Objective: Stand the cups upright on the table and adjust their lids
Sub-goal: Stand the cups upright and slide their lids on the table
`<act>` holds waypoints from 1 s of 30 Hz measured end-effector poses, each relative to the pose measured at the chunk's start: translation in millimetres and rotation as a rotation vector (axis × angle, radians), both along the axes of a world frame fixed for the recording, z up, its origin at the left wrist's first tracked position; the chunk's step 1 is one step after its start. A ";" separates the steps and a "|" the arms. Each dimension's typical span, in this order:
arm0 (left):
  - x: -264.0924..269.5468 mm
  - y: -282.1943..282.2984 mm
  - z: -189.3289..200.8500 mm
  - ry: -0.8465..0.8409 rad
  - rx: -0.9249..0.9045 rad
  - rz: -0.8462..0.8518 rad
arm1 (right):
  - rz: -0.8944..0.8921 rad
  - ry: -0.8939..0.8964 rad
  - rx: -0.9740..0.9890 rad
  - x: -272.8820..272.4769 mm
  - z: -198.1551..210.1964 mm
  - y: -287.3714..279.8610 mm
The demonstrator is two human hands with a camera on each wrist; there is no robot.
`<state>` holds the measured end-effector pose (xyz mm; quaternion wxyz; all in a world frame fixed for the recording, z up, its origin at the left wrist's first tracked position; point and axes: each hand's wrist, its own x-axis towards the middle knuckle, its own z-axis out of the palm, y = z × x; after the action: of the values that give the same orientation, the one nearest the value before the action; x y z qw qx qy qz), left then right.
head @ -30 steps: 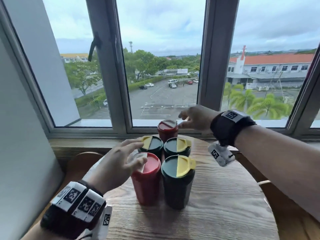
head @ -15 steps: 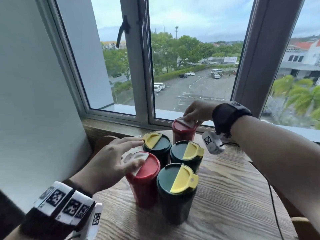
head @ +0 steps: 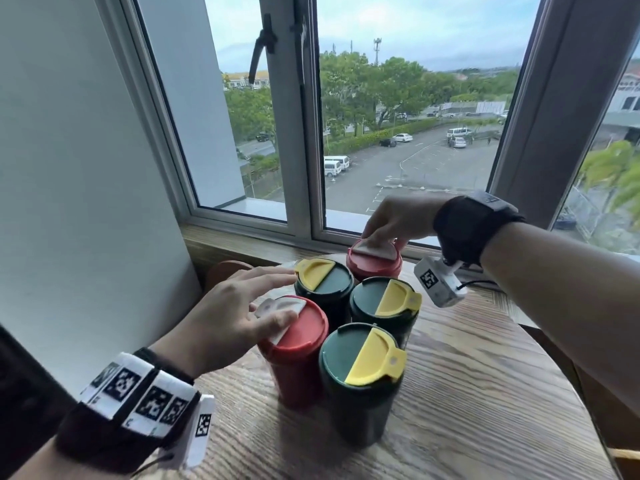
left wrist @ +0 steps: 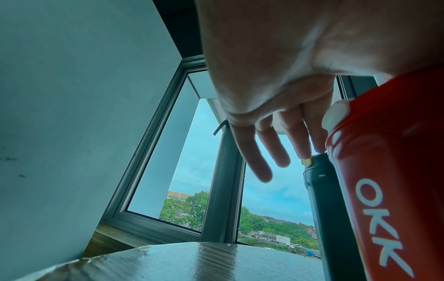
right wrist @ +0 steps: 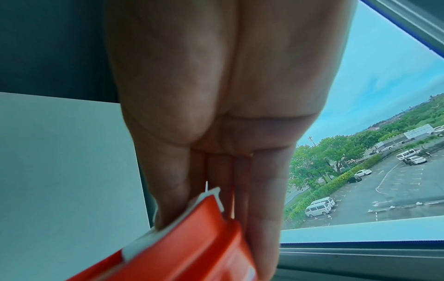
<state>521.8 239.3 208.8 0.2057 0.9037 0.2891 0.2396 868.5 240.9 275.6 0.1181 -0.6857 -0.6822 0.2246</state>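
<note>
Five lidded cups stand upright in a cluster on the round wooden table (head: 467, 393). My left hand (head: 277, 294) lies over the near red cup (head: 298, 372); its thumb presses the raised white flap (head: 268, 306) and its straight fingers reach toward the far-left green cup (head: 323, 282). In the left wrist view the left hand (left wrist: 276, 152) has spread fingers beside the red cup (left wrist: 396, 190). My right hand (head: 381, 237) presses down on the far red cup's lid (head: 374, 263). In the right wrist view its straight fingers (right wrist: 259, 209) touch the red lid (right wrist: 192, 247) and white flap (right wrist: 209, 195).
Two more green cups with yellow flaps (head: 384, 303) (head: 360, 393) stand at the right of the cluster. A window sill (head: 242, 244) and window frame run close behind the cups. A white wall (head: 86, 202) is at the left. Bare tabletop lies to the right and front.
My right hand has come down from beside the far red cup onto its lid. My left hand stays on the near red cup's flap. The head view has swung left.
</note>
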 end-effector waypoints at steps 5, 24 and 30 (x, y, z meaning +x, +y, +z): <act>0.0 -0.1 -0.7 0.002 -0.004 0.001 | -0.028 -0.017 0.024 1.5 -3.2 -3.0; 2.1 3.1 -0.2 0.019 0.002 0.005 | -0.040 0.012 0.048 -4.9 -9.0 -7.3; 2.0 2.4 6.6 0.084 0.017 0.014 | -0.091 0.040 0.033 -10.4 -8.0 -16.1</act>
<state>523.7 241.7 215.4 0.1840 0.9126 0.3018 0.2053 858.0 224.8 267.6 0.1530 -0.7093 -0.6515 0.2213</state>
